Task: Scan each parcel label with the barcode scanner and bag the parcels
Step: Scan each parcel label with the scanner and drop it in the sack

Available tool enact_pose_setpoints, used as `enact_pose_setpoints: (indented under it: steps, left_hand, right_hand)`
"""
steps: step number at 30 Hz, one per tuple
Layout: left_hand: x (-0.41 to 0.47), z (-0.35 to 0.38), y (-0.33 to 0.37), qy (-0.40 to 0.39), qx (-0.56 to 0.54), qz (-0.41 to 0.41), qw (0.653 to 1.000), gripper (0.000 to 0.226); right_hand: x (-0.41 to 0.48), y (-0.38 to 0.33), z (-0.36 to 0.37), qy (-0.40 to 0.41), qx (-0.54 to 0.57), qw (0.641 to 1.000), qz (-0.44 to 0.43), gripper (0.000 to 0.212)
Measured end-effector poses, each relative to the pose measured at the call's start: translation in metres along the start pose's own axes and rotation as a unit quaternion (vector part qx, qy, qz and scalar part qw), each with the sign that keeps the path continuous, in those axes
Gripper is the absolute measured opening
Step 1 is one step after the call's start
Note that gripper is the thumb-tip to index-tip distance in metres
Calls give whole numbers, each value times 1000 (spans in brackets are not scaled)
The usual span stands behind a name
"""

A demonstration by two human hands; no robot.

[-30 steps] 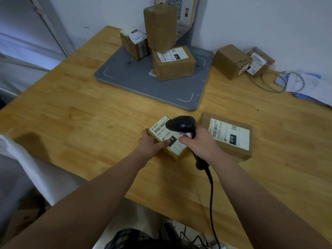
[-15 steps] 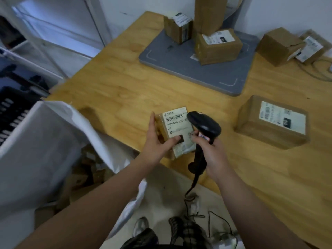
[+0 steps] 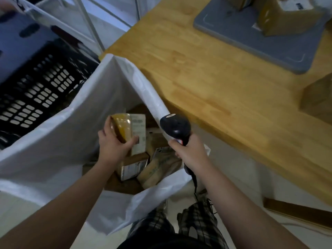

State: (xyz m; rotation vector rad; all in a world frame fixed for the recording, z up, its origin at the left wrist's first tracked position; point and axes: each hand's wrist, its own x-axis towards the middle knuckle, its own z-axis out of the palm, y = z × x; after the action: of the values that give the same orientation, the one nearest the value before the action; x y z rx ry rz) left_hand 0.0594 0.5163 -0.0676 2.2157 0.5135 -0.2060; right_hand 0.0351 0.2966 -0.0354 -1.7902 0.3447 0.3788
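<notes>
The left hand's fingers [image 3: 106, 126] are curling round the far side of a small brown parcel [image 3: 124, 129], with the thumb pressing across its near face beside the white label [image 3: 139, 133]. The left hand [image 3: 115, 146] is gripping the parcel firmly, holding it over the open mouth of a white bag [image 3: 68, 141]. The parcel's long axis is running away from the person, its taped end pointing toward the far rim of the bag, and its label is facing right, toward the scanner.

The right hand [image 3: 188, 150] is wrapping all its fingers round the handle of a black barcode scanner [image 3: 175, 127]. The scanner's head is pointing up and away, overlapping the bag's right rim, and its cable [image 3: 195, 184] is hanging down past the wrist.

Below the held parcel, two more parcels are lying tilted inside the bag: a labelled box [image 3: 133, 164] and a wrapped bundle [image 3: 158, 170] touching it. The bag's mouth is gaping wide, with open room to the left of the hand before the bag's left wall.

The bag's right rim is running along the edge of a wooden table [image 3: 215, 78]. A grey pad [image 3: 269, 44] is lying on the table's far side, blurred boxes on it. A black slotted crate [image 3: 36, 90] is sitting beyond the bag's left side.
</notes>
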Motion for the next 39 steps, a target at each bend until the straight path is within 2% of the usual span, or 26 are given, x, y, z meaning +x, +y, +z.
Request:
enact_pose_setpoints:
  steps: [3,5,9,12,16,20,25,29,33,39]
  left_hand:
    - [24,10,-22,-25,236,22,971,107]
    - [45,20,-29,-53,298,34,952,103]
    - [80,41,-17,-79,292,83,949,103]
    - [89,50,-15,-107,310,88,941,101]
    - [79,45,-13,-90,303,133,939,77]
    - [62,36,6,-64,273,211,936,57]
    - [38,36,55,-65,265,336,901,48]
    - [22,51,99,-78,289,400,866,47]
    - [11,77,139,-103,310,429,842,49]
    - [-12,136,194,-141,322,450,821,51]
  right_hand:
    - [7,1,21,-26,-58,998,7,20]
    - [12,1,28,-12,-94,995,-4,22]
    - [24,4,32,45,-107,993,-9,19]
    - [30,9,33,59,-119,991,-5,18]
    - [34,12,32,79,-110,991,7,36]
    - [30,7,20,94,-78,992,14,27]
    - [17,2,-6,147,-21,988,31,18]
    - [3,1,-37,189,13,981,39,13]
    - [-10,4,-75,234,14,972,35,23]
    - [-25,18,-154,277,48,959,33,14]
